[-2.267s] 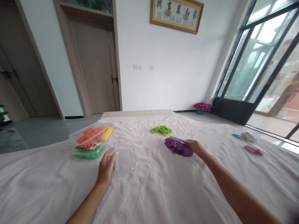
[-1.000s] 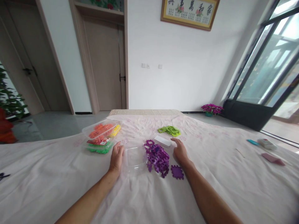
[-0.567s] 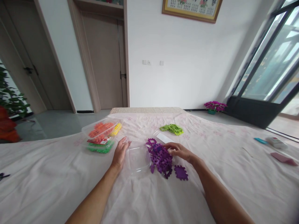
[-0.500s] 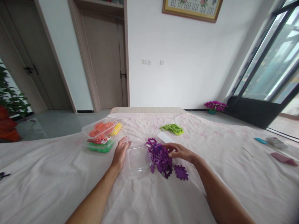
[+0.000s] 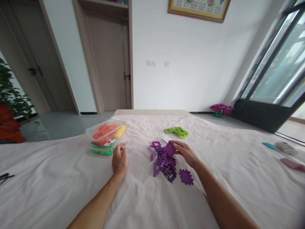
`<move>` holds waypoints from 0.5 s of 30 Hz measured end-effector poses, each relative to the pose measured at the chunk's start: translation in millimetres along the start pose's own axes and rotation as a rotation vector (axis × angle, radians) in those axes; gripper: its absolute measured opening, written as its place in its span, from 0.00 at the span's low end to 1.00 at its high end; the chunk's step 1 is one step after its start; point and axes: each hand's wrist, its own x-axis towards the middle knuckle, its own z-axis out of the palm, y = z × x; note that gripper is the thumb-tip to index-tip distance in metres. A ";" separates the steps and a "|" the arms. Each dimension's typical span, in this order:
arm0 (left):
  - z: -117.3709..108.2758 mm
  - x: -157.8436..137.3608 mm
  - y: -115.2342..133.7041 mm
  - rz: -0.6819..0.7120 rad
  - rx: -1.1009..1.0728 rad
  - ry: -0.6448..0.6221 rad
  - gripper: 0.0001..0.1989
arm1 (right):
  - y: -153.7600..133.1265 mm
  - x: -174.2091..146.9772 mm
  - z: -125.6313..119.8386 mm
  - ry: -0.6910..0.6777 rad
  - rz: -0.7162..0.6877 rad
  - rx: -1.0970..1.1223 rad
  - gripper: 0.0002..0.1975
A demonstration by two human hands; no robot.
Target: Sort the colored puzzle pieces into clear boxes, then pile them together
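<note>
My left hand (image 5: 119,159) is closed on the near-left side of a clear plastic container (image 5: 139,157), which is tilted and partly blurred. The container's right edge reaches the heap of purple interlocking pieces (image 5: 164,163). Over the top of that heap, my right hand (image 5: 187,154) pinches a purple square piece (image 5: 170,148) with notched edges between thumb and fingers. Another purple square (image 5: 186,176) lies flat on the cloth, just right of the heap.
Clear boxes at the left hold orange pieces (image 5: 107,132), yellow pieces (image 5: 120,131) and green pieces (image 5: 103,149). Behind the heap lie lime-green pieces (image 5: 176,131) and a white card (image 5: 166,138). A blue item (image 5: 269,145) and a pink item (image 5: 292,164) rest far right on the tablecloth (image 5: 233,178).
My left hand has moved slightly and turned, and the container has gone from lying flat to tilted. My right hand now lifts a purple square piece from the heap.
</note>
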 end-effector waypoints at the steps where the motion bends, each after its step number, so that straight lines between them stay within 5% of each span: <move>1: -1.0 -1.4 2.0 0.015 0.024 -0.014 0.16 | 2.2 0.4 1.3 0.030 0.001 0.040 0.25; 9: -7.3 -7.0 11.6 -0.038 0.064 -0.040 0.14 | 19.7 6.6 6.4 0.152 0.051 0.278 0.24; 15: -8.9 -8.7 9.7 -0.100 0.008 -0.056 0.16 | 13.7 5.8 12.0 0.326 -0.203 0.126 0.27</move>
